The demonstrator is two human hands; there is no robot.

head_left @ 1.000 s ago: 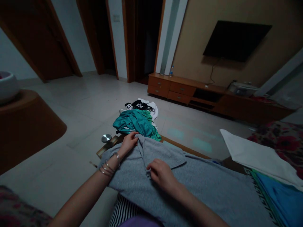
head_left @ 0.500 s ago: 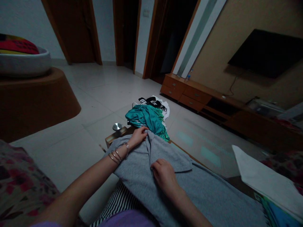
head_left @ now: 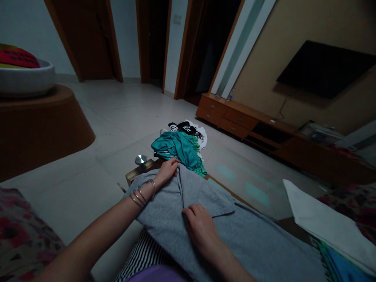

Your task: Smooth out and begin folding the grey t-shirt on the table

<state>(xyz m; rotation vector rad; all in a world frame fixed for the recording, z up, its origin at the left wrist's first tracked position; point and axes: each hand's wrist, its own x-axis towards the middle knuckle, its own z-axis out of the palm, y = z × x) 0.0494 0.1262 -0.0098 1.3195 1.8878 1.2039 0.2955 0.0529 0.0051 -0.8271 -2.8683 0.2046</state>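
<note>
At the far left a pale round bowl [head_left: 25,80] with something red in it sits on a curved brown stand [head_left: 44,125]. Nearer, in the bottom left corner, lies a patch of flowered fabric [head_left: 20,243]. Moving right, the left hand [head_left: 167,171], with thin metal bangles [head_left: 142,194] at the wrist, has its fingers closed on the far edge of a grey garment [head_left: 223,231], pinching a fold of the cloth. That garment is spread across the near middle of the scene, over a low wooden table [head_left: 138,174], with striped fabric [head_left: 147,254] showing beneath its near edge. A small round metal object [head_left: 140,159] rests on the table's far left corner. Just beyond the left hand lies a heap of teal clothing [head_left: 178,150], with black-and-white pieces [head_left: 190,131] behind it. The right hand [head_left: 201,229] lies palm down on the grey garment, fingers curled at a fold; the two hands are apart. Farther right, a wooden cabinet [head_left: 249,125] stands under a dark wall screen [head_left: 326,68], and a white folded cloth [head_left: 320,221] lies at the near right.
</note>
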